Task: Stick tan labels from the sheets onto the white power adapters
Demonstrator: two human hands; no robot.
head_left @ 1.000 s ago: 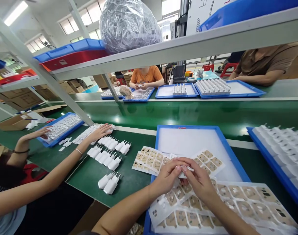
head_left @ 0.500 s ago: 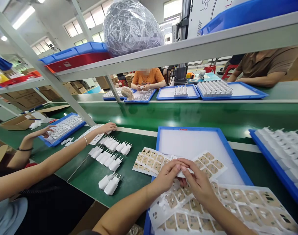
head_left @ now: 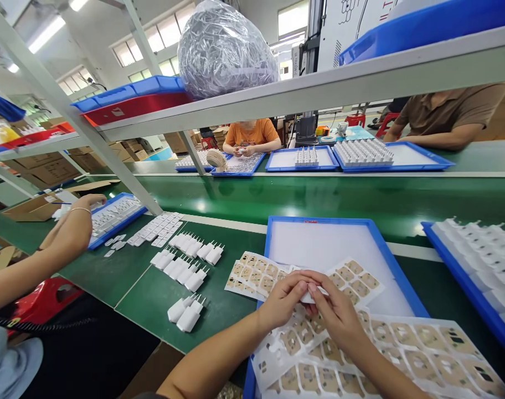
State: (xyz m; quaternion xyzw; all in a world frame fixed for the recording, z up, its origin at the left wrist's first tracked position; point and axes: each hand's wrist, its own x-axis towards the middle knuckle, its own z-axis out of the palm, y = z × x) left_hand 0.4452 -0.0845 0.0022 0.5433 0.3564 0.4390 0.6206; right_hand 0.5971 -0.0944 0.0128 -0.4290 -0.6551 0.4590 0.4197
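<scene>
My left hand (head_left: 282, 298) and my right hand (head_left: 334, 310) meet over the front of a blue-rimmed tray (head_left: 372, 244), fingers closed and thumbs side by side. Between them is a small white plastic piece (head_left: 309, 298), mostly covered by the fingers, so its full shape is hidden. Beneath and around the hands lie sticker sheets (head_left: 418, 338) with tan rounded-square labels, several cells partly peeled. A smaller sticker sheet (head_left: 252, 270) sticks out over the tray's left edge, and another sheet (head_left: 356, 280) rests inside it on the right.
White plug chargers (head_left: 186, 271) stand in rows on the green bench left of the tray. Beyond them lie flat white pieces (head_left: 161, 228). A co-worker's arm (head_left: 65, 244) reaches over a tray at far left. A filled tray (head_left: 480, 266) sits at right; a shelf (head_left: 294, 91) crosses above.
The co-worker's arm at left has drawn back from the flat white pieces toward the far-left tray. My two hands stay nearly still around the white piece.
</scene>
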